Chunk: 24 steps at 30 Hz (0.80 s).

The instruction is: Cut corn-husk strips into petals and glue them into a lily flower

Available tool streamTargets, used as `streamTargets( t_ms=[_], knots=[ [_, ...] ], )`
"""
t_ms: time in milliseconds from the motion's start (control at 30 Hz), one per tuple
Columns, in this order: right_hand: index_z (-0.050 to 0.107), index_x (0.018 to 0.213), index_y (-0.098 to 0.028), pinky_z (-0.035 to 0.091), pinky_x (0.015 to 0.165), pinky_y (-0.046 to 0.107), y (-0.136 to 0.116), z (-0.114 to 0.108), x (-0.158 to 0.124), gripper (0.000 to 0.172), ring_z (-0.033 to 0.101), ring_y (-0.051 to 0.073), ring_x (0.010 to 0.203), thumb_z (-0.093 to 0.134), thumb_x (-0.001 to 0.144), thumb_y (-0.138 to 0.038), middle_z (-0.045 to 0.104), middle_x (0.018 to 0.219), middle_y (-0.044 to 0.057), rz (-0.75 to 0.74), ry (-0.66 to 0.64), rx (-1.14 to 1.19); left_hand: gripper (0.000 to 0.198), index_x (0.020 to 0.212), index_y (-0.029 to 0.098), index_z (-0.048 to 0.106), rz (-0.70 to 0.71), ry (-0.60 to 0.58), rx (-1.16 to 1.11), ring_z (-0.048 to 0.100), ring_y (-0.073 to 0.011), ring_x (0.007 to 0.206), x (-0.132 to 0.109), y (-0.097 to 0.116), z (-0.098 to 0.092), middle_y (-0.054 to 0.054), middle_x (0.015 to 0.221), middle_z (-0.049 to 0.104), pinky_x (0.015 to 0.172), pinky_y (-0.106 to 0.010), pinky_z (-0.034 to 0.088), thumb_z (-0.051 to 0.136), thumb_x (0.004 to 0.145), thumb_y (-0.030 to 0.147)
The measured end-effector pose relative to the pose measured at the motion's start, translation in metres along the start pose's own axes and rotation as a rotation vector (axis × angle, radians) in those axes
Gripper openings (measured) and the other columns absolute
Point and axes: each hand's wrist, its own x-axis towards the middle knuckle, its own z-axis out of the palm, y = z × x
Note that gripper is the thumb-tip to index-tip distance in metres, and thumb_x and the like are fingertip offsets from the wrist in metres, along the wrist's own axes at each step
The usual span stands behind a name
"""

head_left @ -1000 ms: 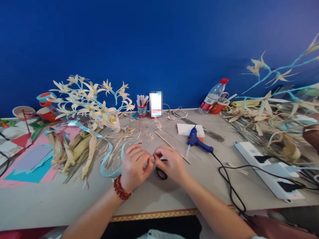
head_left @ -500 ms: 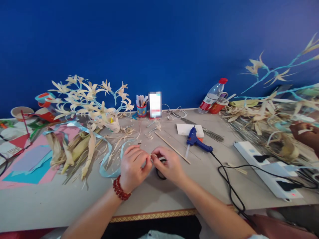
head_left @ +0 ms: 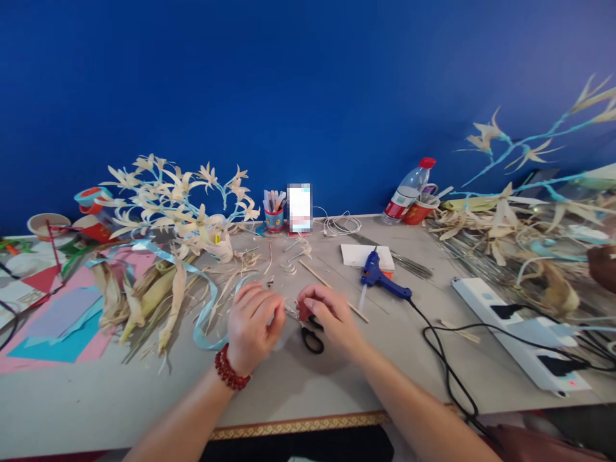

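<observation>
Loosely curled at left hand [head_left: 255,324], with fingertips turned away: cannot tell whether grasping anything. Bent too at right hand [head_left: 332,321], apart from left, with grip likewise unclear. Between both, on grey table [head_left: 158,404]: black-handled scissors [head_left: 305,333], partly hidden behind right hand. Farther out: pale blue ribbon [head_left: 212,294] leftward, wooden stick [head_left: 312,273] beyond right hand, blue glue gun [head_left: 374,269] rightward.

Even, moderate indoor light leaves soft shadows under the hands [head_left: 253,321] on the bench [head_left: 120,391]. The phone screen [head_left: 299,206] glows almost white, its border pixelated. The blue wall [head_left: 308,83] pales toward purple at upper right. Wide-angle stretch and blur soften the outer edges.
</observation>
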Motion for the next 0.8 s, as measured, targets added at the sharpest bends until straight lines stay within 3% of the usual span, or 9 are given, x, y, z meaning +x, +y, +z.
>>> streamTargets(
  t_ms=[100, 233, 300, 367, 467, 567, 800],
  knots=[
    [0.059, 0.084, -0.017, 0.051, 0.064, 0.028, -0.001, 0.006, 0.0, 0.018, 0.061, 0.013, 0.064, 0.057, 0.087, -0.035, 0.061, 0.075, 0.001, 0.137, -0.168, 0.356, 0.021, 0.095, 0.02, 0.065, 0.009, -0.006, -0.054, 0.066, -0.0204, 0.083, -0.002, -0.002, 0.0, -0.006, 0.089, 0.073, 0.092, -0.043, 0.045, 0.055, 0.081, 0.007],
    [0.056, 0.08, -0.017, 0.053, 0.058, 0.027, 0.002, 0.006, 0.0, 0.028, 0.058, 0.011, 0.058, 0.071, 0.079, -0.041, 0.06, 0.072, -0.001, 0.208, -0.189, 0.505, 0.026, 0.103, 0.025, 0.067, -0.052, -0.03, -0.199, 0.066, -0.0227, 0.091, -0.006, -0.004, 0.001, -0.006, 0.098, 0.073, 0.098, -0.045, 0.041, 0.057, 0.083, 0.012],
    [0.057, 0.079, -0.017, 0.053, 0.057, 0.026, 0.003, 0.004, 0.0, 0.029, 0.057, 0.01, 0.056, 0.073, 0.077, -0.041, 0.058, 0.069, -0.002, 0.178, -0.166, 0.454, 0.029, 0.11, 0.025, 0.066, -0.207, -0.04, -0.363, 0.064, -0.0235, 0.094, -0.007, -0.004, 0.001, -0.008, 0.104, 0.071, 0.098, -0.044, 0.041, 0.058, 0.084, 0.017],
    [0.058, 0.079, -0.017, 0.052, 0.059, 0.025, 0.003, 0.002, -0.001, 0.028, 0.059, 0.011, 0.058, 0.074, 0.077, -0.041, 0.058, 0.07, -0.002, 0.127, -0.135, 0.37, 0.028, 0.113, 0.023, 0.064, -0.456, -0.069, -0.619, 0.062, -0.0232, 0.094, -0.007, -0.002, 0.003, -0.009, 0.105, 0.069, 0.092, -0.04, 0.043, 0.057, 0.087, 0.023],
    [0.059, 0.08, -0.017, 0.049, 0.061, 0.023, 0.002, 0.002, -0.001, 0.028, 0.06, 0.012, 0.064, 0.071, 0.079, -0.043, 0.058, 0.075, 0.0, 0.07, -0.131, 0.248, 0.022, 0.099, 0.019, 0.066, -0.762, -0.142, -1.089, 0.059, -0.0212, 0.086, -0.006, 0.0, 0.007, -0.007, 0.092, 0.066, 0.081, -0.034, 0.046, 0.052, 0.09, 0.033],
    [0.059, 0.08, -0.017, 0.047, 0.06, 0.023, 0.001, 0.004, -0.002, 0.03, 0.058, 0.012, 0.065, 0.068, 0.08, -0.046, 0.058, 0.074, 0.0, 0.034, -0.141, 0.146, 0.019, 0.088, 0.017, 0.064, -0.897, -0.197, -1.371, 0.055, -0.0176, 0.08, -0.004, 0.002, 0.01, -0.004, 0.084, 0.059, 0.077, -0.031, 0.044, 0.057, 0.088, 0.034],
    [0.061, 0.08, -0.018, 0.046, 0.061, 0.023, 0.001, 0.002, -0.001, 0.026, 0.057, 0.012, 0.066, 0.063, 0.084, -0.044, 0.058, 0.076, 0.001, -0.021, -0.171, 0.006, 0.007, 0.082, 0.016, 0.063, -1.046, -0.256, -1.524, 0.05, -0.0127, 0.074, -0.002, 0.001, 0.009, -0.001, 0.079, 0.055, 0.073, -0.026, 0.039, 0.066, 0.081, 0.022]
  ],
)
